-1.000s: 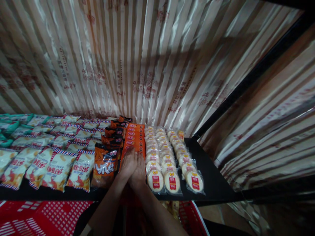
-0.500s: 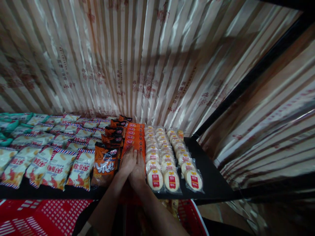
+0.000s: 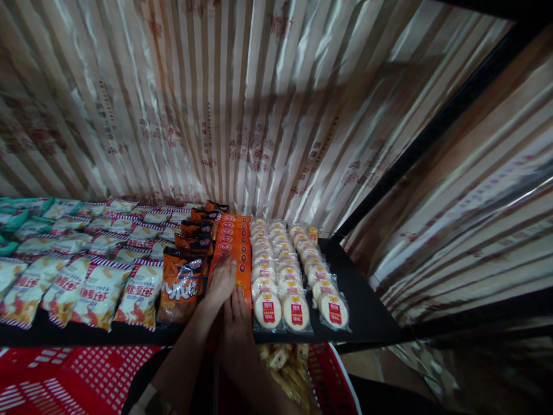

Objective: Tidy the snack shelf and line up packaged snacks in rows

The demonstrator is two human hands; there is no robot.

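A column of bright orange snack packs (image 3: 233,236) with repeated round logos lies on the black shelf. My left hand (image 3: 221,281) rests on the front part of this column, fingers stretched over it. Just nearer to me, my right hand (image 3: 235,320) lies with straight fingers, its fingertips touching the orange packs close to the left hand. The hands cover the front end of the column. Left of them stands an orange-brown snack bag (image 3: 179,288). To the right are rows of round white crackers (image 3: 268,311) in clear wrappers.
White snack bags (image 3: 137,294) with striped edges fill the left of the shelf (image 3: 367,300). Below its front edge is a red basket (image 3: 86,374), and gold-wrapped packets (image 3: 287,372) lie under my right arm. Striped sheeting (image 3: 259,104) hangs behind; a black post (image 3: 423,127) slants at right.
My right hand has drawn back toward the shelf's front edge, apart from the left hand's fingers. The left hand stays on the orange packs. More of the gold packets shows.
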